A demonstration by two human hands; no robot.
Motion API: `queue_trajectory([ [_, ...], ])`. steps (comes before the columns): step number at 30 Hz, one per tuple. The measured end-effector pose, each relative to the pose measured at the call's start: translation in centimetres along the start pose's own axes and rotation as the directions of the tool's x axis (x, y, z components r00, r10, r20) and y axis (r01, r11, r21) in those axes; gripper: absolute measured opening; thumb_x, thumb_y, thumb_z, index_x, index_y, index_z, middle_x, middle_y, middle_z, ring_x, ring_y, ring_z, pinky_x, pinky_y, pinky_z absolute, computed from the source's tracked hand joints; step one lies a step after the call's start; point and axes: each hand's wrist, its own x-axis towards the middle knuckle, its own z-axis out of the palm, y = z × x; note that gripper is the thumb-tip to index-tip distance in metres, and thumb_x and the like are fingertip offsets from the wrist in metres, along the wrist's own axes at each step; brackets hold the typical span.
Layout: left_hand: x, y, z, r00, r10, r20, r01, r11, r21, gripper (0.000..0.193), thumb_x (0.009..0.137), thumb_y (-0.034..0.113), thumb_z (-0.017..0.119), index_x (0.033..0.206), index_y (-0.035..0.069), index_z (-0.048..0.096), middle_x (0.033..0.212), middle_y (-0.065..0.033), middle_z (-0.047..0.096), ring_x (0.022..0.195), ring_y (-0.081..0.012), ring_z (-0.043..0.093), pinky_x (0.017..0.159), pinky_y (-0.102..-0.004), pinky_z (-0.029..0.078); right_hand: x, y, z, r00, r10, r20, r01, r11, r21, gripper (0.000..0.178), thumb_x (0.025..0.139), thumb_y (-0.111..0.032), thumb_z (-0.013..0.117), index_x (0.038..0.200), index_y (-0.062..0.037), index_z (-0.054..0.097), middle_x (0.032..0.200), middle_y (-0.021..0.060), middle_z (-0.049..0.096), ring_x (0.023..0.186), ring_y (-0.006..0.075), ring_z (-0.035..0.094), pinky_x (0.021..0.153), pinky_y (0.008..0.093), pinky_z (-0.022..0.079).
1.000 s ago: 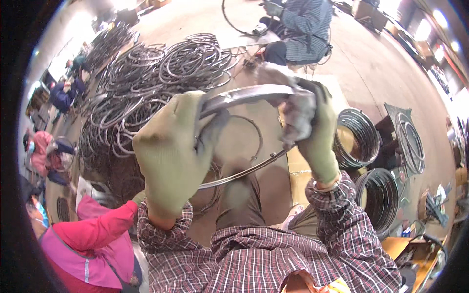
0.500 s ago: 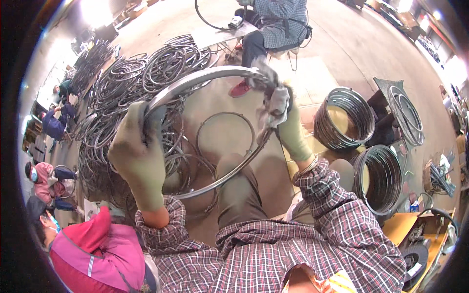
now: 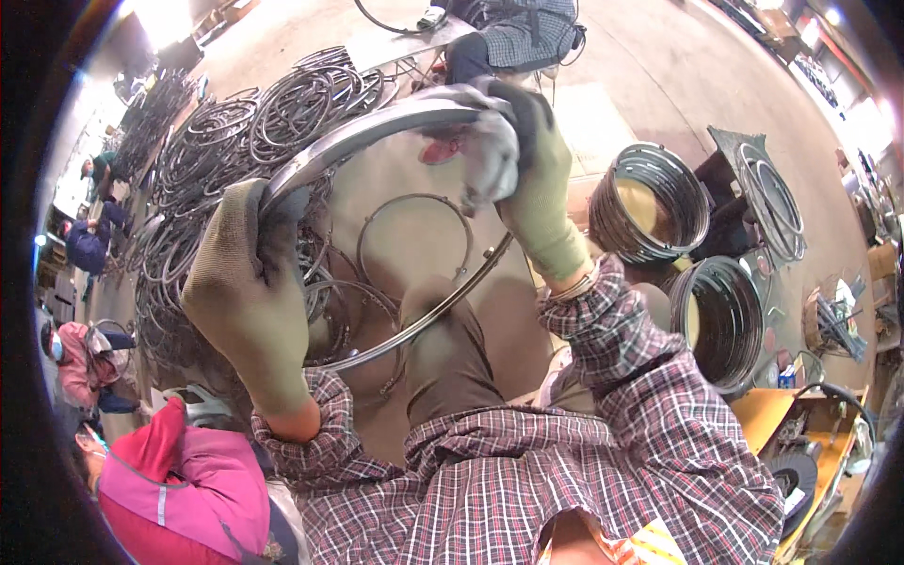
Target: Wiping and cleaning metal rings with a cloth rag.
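Observation:
A large metal ring is raised before me, tilted, above my knees. My left hand, in a greenish-grey work glove with dark fingers, is closed round its left side. At the upper right of the ring, my right hand, gloved alike, presses a crumpled grey-white rag against the rim. The rag and right fingers are smeared by motion. Through the ring a second, thinner ring shows lying on the floor.
A large heap of rings covers the floor at the left. Two ring stacks, one farther and one nearer, stand to my right. A co-worker in pink sits close on my left; another person sits ahead.
The rag and my right hand have slid up and left along the rim. My left hand and the ring have shifted slightly left in view, as has the whole background.

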Motion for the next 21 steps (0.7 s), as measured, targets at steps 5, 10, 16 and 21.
queue_trajectory([
  [5,-0.4,-0.3,0.2,0.998,-0.048,-0.049,0.05,0.998,0.047,0.022,0.09,0.028,0.066,0.105,0.012,0.064,0.092,-0.0136,0.067,0.083,-0.0363,0.067,0.069,-0.0416,0.052,-11.6,7.7,2.0,0.745,0.588,0.316,-0.649,0.527,0.548,0.029,0.076,-0.007,0.069,0.099,-0.0057,0.051,0.095,0.0041,0.05,0.084,0.0155,0.052,0.073,0.0327,0.048],
  [10,-0.5,0.2,-0.1,0.995,-0.051,-0.087,0.056,0.997,0.057,0.023,0.094,0.031,0.062,0.107,0.013,0.065,0.096,-0.0135,0.068,0.085,-0.0379,0.067,0.069,-0.0413,0.052,-18.7,8.6,4.1,0.577,0.767,0.28,-0.77,0.398,0.498,0.009,0.092,-0.007,0.058,0.1,-0.006,0.056,0.094,0.0009,0.054,0.084,0.012,0.053,0.074,0.0287,0.049],
  [16,-3.2,-0.7,-3.0,0.979,-0.173,-0.105,0.156,0.975,-0.156,0.022,0.093,0.016,0.066,0.112,0.005,0.063,0.09,-0.0158,0.069,0.083,-0.0282,0.07,0.074,-0.0373,0.052,-11.7,4.9,-0.9,0.583,0.736,0.345,-0.809,0.488,0.327,0.018,0.09,-0.008,0.063,0.107,-0.0042,0.058,0.097,0.0032,0.06,0.084,0.0113,0.056,0.072,0.028,0.052],
  [21,-5.0,-1.5,-3.3,0.854,-0.517,-0.058,0.353,0.657,-0.666,0.049,0.084,0.006,0.076,0.129,0.004,0.057,0.118,-0.0089,0.061,0.102,-0.0155,0.06,0.083,-0.0314,0.052,-5.8,8.8,-2.7,0.82,0.556,0.134,-0.547,0.692,0.472,0.026,0.085,-0.004,0.063,0.109,0.0021,0.058,0.093,0.007,0.064,0.084,0.0139,0.063,0.071,0.0295,0.054],
])
